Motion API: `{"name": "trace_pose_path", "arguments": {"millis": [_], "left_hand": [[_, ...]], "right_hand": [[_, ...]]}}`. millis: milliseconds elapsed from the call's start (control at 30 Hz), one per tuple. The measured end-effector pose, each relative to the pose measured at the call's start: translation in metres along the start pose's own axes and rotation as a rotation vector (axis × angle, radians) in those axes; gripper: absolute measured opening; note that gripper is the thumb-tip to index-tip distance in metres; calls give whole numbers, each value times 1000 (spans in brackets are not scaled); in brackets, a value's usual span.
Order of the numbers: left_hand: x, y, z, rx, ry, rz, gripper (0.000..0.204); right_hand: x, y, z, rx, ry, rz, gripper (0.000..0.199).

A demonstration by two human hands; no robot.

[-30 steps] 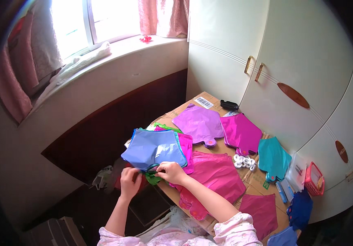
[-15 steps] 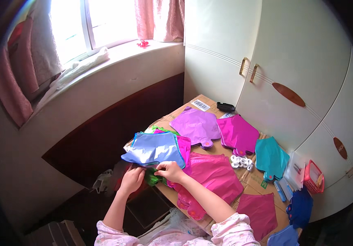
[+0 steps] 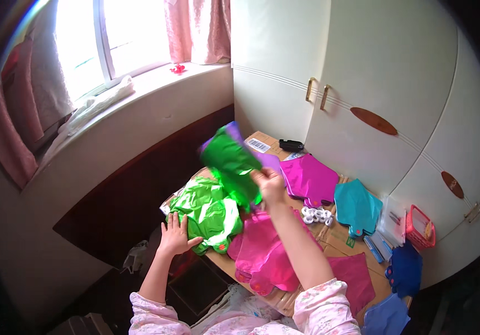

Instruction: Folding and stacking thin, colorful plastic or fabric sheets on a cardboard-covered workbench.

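1. While the right hand point(image 3: 269, 184) lifts a green foil balloon point(image 3: 230, 163), that balloon hides most of a purple one behind it.
2. Its long axis tilts up-left, grip pinched on its lower end.
3. The left hand point(image 3: 176, 234) lies flat, fingers spread, on green balloons point(image 3: 209, 209) at the worktop point(image 3: 337, 240) edge.

Green foil balloon point(image 3: 230, 162) in right hand point(image 3: 268, 183): thin crinkly film, v. glossy, metallic sheen; same mirror-like foil on green pile point(image 3: 206, 209) under left hand point(image 3: 176, 234), plus pink point(image 3: 268, 248), magenta point(image 3: 310, 177) & teal point(image 3: 357, 204) ones. Table top point(image 3: 337, 234) looks like matt brown cardboard; wardrobe doors point(image 3: 396, 61) smooth satin cream w/ brass-look metal handles point(image 3: 317, 93). Sleeves point(image 3: 324, 301) soft matt printed cloth, curtain point(image 3: 198, 28) pink textured fabric.
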State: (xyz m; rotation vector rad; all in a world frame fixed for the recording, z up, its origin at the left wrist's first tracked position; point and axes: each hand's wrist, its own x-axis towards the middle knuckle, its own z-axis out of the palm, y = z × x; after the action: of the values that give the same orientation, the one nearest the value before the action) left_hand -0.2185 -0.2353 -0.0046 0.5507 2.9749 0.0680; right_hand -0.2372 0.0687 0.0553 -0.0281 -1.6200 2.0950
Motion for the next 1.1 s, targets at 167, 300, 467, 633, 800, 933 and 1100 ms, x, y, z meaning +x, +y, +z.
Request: {"name": "trace_pose_path", "arguments": {"millis": [167,300,467,633,800,933,1100], "left_hand": [[-1,-10,7,-35,32,5,100],[-8,12,7,-56,466,204,76],[-54,158,-21,-868,226,630,66],[-111,267,-8,-1759,-634,902,77],[-164,296,36,-2221,-1364,610,79],[-170,298,72,-2031,-1475,218,51],[-163,303,67,-1902,-1447,-269,40]], "right_hand": [[-9,-87,-91,207,308,-107,11],[-60,-173,-164,135,428,-381,11],[-155,-260,-174,-356,471,-644,9],[-240,-283,-154,-1544,-6,-878,18],[-318,-199,-143,-1798,-284,-554,9],[-362,-132,-156,-1781,-151,-488,10],[-384,-113,-153,-1652,-133,-382,10]]}}
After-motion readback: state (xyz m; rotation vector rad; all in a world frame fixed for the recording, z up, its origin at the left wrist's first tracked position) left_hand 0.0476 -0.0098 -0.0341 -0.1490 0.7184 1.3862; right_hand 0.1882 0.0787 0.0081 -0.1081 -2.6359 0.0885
